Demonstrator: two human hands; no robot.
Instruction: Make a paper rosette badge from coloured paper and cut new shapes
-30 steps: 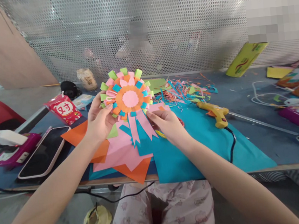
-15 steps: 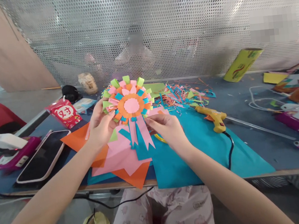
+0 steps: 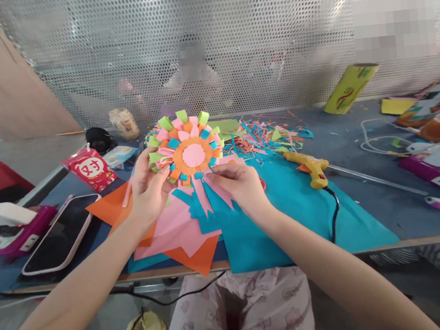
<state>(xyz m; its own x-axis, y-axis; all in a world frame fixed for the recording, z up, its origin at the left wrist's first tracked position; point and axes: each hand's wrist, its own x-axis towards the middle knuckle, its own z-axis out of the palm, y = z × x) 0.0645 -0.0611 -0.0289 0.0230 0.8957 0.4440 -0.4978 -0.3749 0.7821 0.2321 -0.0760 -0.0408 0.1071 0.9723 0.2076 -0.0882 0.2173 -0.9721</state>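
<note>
A round paper rosette (image 3: 193, 155) with a pink centre, an orange ring and looped strips in green, pink, orange and blue is held up over the table. My left hand (image 3: 150, 184) grips its left edge between thumb and fingers. Two notched pink tails (image 3: 203, 198) hang from its lower edge. My right hand (image 3: 241, 183) pinches the right tail near its top. Beneath lie pink paper (image 3: 172, 232), orange paper (image 3: 198, 258) and a large blue sheet (image 3: 287, 215).
On the blue sheet's right rests a yellow glue gun (image 3: 309, 168) with a black cord. Paper shreds (image 3: 260, 138) are heaped behind. A phone (image 3: 61, 234), a red packet (image 3: 90, 167) and a purple power strip (image 3: 24, 233) sit left; a yellow-green roll (image 3: 350, 89) stands back right.
My right hand has shifted slightly left and up along the rosette's lower edge. The pink tails now slant more to the right. The whole view has shifted slightly.
</note>
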